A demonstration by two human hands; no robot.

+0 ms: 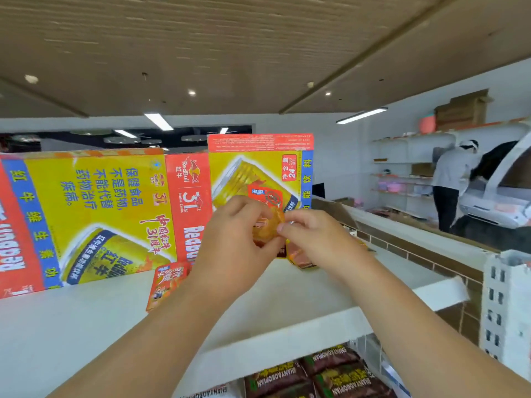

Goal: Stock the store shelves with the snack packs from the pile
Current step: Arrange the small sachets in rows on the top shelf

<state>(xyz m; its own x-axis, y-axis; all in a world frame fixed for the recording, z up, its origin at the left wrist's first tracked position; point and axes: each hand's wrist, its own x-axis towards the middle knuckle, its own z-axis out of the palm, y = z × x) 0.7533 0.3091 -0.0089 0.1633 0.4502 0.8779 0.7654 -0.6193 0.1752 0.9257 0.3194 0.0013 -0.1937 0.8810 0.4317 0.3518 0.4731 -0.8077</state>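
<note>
Where the fingertips (287,225) of both hands meet, they pinch a small orange snack pack (268,229) between them. The left hand (238,234) has its thumb and curled fingers closed on the pack's left side. The right hand (313,237) nips the right edge with thumb and forefinger, its other fingers folded in. The pack is held up just above the white top shelf (86,326), in front of the raised flap of a Red Bull carton (94,214). Motion blur smears the pack's print, so the left hand may be holding more than one pack; I cannot tell. Just below the right hand, a second orange pack (301,259) leans on the shelf at the foot of the carton flap. A third orange pack (168,282) lies on the shelf by the left wrist, close against the foot of the carton. The carton lies on its side across the back of the shelf, yellow, red and blue, with a can drawn on it. Both bare forearms reach up from the bottom corners of the view. Under the top shelf's front edge, dark brown snack packs (316,374) lettered SHANYAOBOPIAN lie side by side on a lower shelf. A white perforated upright (500,305) stands at the right. Well behind, another person (451,182) in a light top and dark trousers stands at white wall shelves (402,176), under a brown ceiling with strip lights (159,121)
</note>
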